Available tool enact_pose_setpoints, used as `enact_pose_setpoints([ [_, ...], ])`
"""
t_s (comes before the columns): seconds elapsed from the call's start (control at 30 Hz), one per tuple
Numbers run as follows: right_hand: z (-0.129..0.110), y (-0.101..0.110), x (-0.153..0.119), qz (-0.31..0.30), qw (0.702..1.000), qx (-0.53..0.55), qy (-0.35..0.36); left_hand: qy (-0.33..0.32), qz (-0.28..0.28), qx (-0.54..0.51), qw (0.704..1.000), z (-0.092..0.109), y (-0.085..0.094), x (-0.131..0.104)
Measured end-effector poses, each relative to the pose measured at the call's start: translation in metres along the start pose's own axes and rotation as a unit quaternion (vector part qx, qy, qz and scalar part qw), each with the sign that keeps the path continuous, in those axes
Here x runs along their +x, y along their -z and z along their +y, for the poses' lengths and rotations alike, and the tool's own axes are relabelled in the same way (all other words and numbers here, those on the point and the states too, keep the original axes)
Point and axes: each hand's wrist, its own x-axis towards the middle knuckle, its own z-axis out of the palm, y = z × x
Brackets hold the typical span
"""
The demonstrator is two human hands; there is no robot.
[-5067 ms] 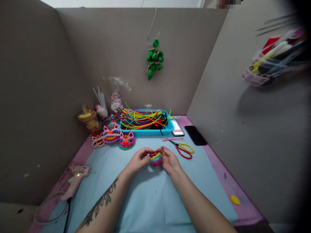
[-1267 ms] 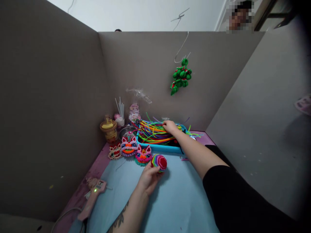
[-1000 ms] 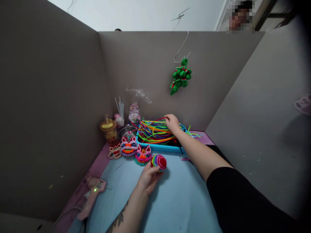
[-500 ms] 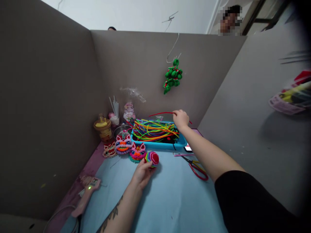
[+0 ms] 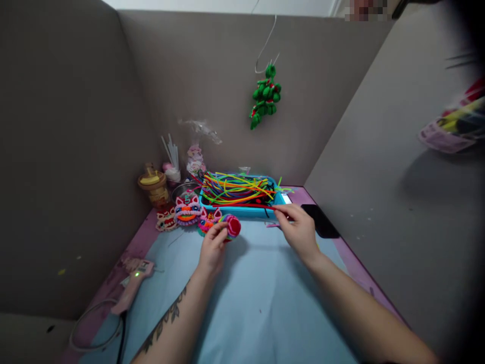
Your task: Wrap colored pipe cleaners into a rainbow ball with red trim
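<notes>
My left hand (image 5: 214, 247) is closed on a small round rainbow-striped ball (image 5: 234, 227) with a red end, held above the blue cloth. Between the fingertips of my right hand (image 5: 297, 227) is a long red pipe cleaner (image 5: 246, 206), stretching leftward across the front of the blue tray (image 5: 242, 211). That tray holds a heap of pipe cleaners (image 5: 235, 187) in many colours. Just behind the ball lies a pink-eared animal-head piece (image 5: 208, 218). Two more such heads, one lilac (image 5: 187, 210) and one cream and red (image 5: 165, 221), sit farther left.
A pink glue gun (image 5: 133, 285) with a green light and a cord lies at the left. Behind it stand a lidded brown cup (image 5: 153, 187) and a metal bowl (image 5: 184, 191). A black phone (image 5: 320, 221) lies at the right. Green pieces (image 5: 266, 96) hang on the back partition.
My right hand has come down and nearer from above the tray with the red pipe cleaner. The scissors are now hidden behind my right hand and arm. The view has tipped downward.
</notes>
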Motion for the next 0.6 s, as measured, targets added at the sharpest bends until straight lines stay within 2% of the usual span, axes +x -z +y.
enact_pose_setpoints([
  [0.1,0.001,0.004,-0.031,0.025,0.999,-0.026,0.040,-0.074,-0.007,0.057,0.996,0.003,0.004,0.003],
  [0.2,0.012,0.001,-0.048,0.048,0.994,-0.067,0.068,-0.122,0.003,0.110,0.986,0.004,0.010,0.007],
  [0.43,0.036,-0.004,-0.057,0.054,0.991,-0.098,0.079,-0.136,0.034,0.189,0.972,0.003,0.019,0.015],
  [0.6,0.038,-0.008,-0.065,-0.013,0.982,-0.173,0.080,-0.141,0.042,0.236,0.961,-0.002,0.011,0.008],
])
